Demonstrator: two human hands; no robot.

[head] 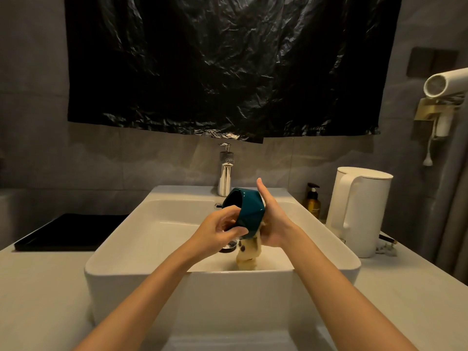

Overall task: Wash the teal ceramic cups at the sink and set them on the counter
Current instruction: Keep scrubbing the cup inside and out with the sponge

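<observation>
Teal cup point(249, 214) was held over the sink point(121, 264), tipped on its side w/ mouth to the left, prob. so runoff fell in the basin, not on the bench point(45, 287). Left grip point(217, 230) pinched the rim to steady it. Right grip point(274, 219) pressed a pale cloth point(248, 254) vs. the outer wall, thumb straight. Its fingers were hidden, so couldn't tell if closed. Judged mid-scrub.

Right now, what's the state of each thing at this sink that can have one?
teal cup: tipped on its side, mouth facing left, over the sink.
left grip: pinching the cup's rim.
right grip: holding cream cloth against the cup.
faucet: no water visibly running.
kettle: upright, lid shut.
soap bottle: upright.
</observation>
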